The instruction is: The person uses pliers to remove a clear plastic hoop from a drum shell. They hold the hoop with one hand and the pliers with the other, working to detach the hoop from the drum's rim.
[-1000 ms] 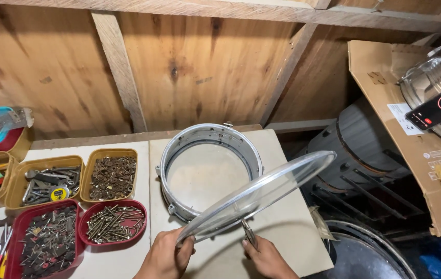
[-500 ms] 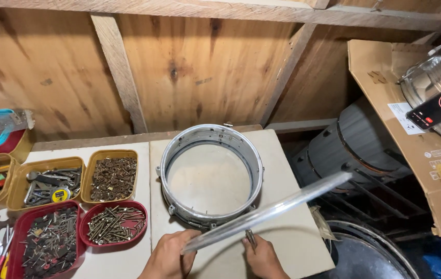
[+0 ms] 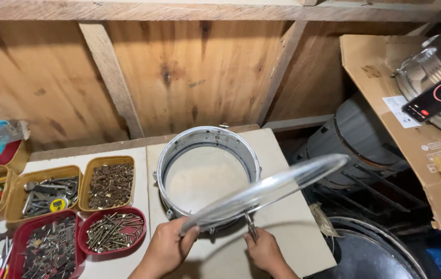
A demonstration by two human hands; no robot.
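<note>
1. Holding the clear drum skin (image 3: 277, 188) by its near edge, your left hand (image 3: 166, 248) has its fingers curled over the rim at the lower left; the hand is clamped on the skin.
2. Your right hand (image 3: 265, 251) sits just beside it, closed around a thin metal tool (image 3: 251, 227) whose shaft rises to meet the underside of the skin.
3. The drum skin is tilted, its near edge low by your hands and its far edge raised up and to the right, out past the board's edge.
4. A metal drum shell (image 3: 207, 139) lies flat on the pale board (image 3: 287, 227) directly behind the skin; the skin's lower part overlaps the shell's near rim in this view.
5. To your left stand a round red bowl of nails (image 3: 115, 230), a red tray of dark screws (image 3: 50, 250), and two yellow trays (image 3: 111, 183) holding small hardware.
6. A wooden wall (image 3: 194, 67) closes the back.
7. At right, a dark drum (image 3: 357, 142) lies on its side beside a cardboard flap (image 3: 416, 134).
</note>
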